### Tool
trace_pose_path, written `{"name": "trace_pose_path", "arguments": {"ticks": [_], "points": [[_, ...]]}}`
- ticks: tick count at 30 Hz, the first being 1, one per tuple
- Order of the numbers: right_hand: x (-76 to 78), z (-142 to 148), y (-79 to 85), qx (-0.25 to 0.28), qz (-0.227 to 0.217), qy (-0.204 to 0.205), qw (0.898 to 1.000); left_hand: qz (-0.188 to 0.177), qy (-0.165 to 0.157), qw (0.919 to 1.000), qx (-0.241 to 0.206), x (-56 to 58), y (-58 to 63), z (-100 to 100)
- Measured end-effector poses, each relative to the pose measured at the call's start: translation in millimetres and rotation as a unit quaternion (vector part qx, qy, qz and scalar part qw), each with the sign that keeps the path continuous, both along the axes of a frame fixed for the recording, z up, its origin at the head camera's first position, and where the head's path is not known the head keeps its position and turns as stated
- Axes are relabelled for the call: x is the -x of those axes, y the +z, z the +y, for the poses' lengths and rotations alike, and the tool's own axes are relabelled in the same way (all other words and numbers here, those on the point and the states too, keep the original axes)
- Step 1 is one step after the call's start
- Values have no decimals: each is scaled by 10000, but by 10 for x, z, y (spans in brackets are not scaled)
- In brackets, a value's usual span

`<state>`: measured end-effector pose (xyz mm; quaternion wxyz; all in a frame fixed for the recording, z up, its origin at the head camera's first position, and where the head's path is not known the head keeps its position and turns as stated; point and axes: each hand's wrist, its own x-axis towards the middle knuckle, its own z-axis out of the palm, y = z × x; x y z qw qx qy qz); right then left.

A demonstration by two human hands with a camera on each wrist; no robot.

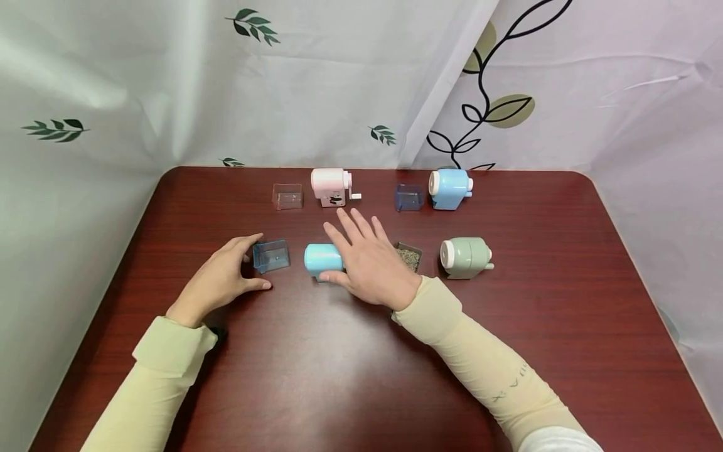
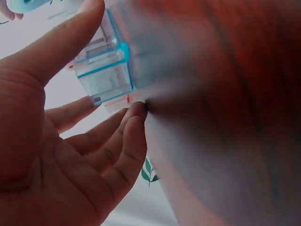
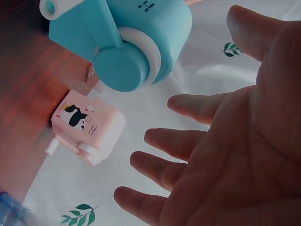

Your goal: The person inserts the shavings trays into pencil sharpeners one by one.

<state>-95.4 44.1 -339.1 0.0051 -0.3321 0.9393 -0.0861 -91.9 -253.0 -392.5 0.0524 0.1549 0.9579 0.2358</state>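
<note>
In the head view, my left hand (image 1: 221, 274) is beside a clear blue shavings drawer (image 1: 272, 256), with thumb and fingers spread apart at its left side. The left wrist view shows this drawer (image 2: 107, 80) just beyond the fingers; whether a fingertip touches it I cannot tell. My right hand (image 1: 373, 263) hovers with fingers stretched out over the right part of a light blue crank pencil sharpener (image 1: 322, 258). From the right wrist, the sharpener (image 3: 164, 33) with its crank stands apart from the open palm.
Behind stand a pink sharpener (image 1: 330, 187) with a clear drawer (image 1: 288, 197), and a blue sharpener (image 1: 450, 188) with a dark blue drawer (image 1: 409, 198). To the right, a green sharpener (image 1: 466, 257) stands near a drawer of shavings (image 1: 409, 258), partly covered by my right hand.
</note>
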Motion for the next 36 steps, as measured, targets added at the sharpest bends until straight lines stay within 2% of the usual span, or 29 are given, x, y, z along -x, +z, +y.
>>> {"name": "trace_pose_path", "arguments": {"ticks": [8,14,24,31,36], "points": [[-1,-7,-35,46,1,99,9999,9,244,9997,40,-11,-27,66],[11,-18,-34,87,-9,137,9999,66,353,9992,183,-1,26,94],[32,-43,-23,11,-200,182,9996,24,194,9993,324,-19,121,259],[37,-45,-34,115,-215,320,9992,37,-86,9995,292,-28,137,342],[39,-44,-46,140,-293,326,9989,22,-166,9994,313,-34,137,386]]}}
